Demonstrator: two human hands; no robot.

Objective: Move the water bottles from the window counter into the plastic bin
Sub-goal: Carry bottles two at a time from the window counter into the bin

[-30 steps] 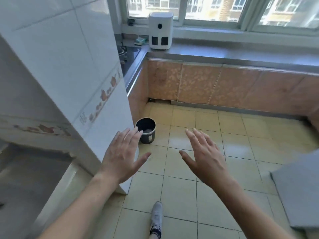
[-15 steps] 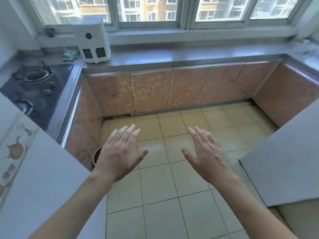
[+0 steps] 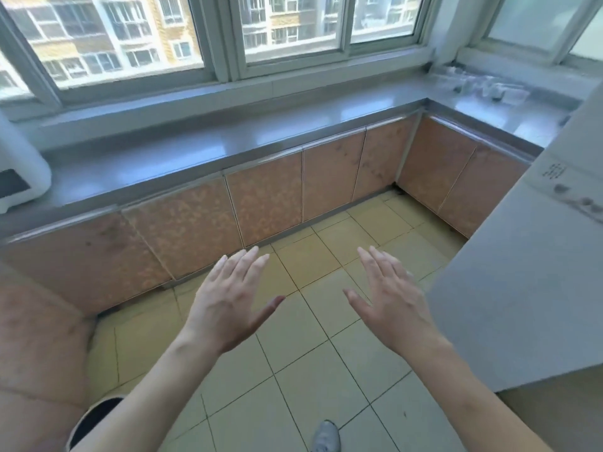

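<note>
Grey steel window counter runs along under the windows and turns the corner to the right, and honestly that far right corner is where the only candidates for the water bottles are: a blurry cluster of clear plastic things sitting on the countertop near the wall. They might be bottles lying in shrink wrap, but they're too smeared to call. No plastic bin anywhere in shot as far as I can see, so nothing's been moved yet by my reckoning.

Both hands are empty. The left hand and the right hand float over the yellowish tiled floor with fingers straight and spread, well apart from each other and well apart from the counter.

What could go sideways from here:
- the big grey slab-like surface juts in on the right, just beside the right arm, so swinging toward the corner could clip an elbow on its edge
- clear bottles against shiny steel with window glare are easy to misjudge, and a sloppy grab could knock one rolling off the counter
- the white boxy appliance at the left end isn't in the way, but the dark round bucket on the floor by the left arm is a trip hazard near the grey sneaker.
</note>
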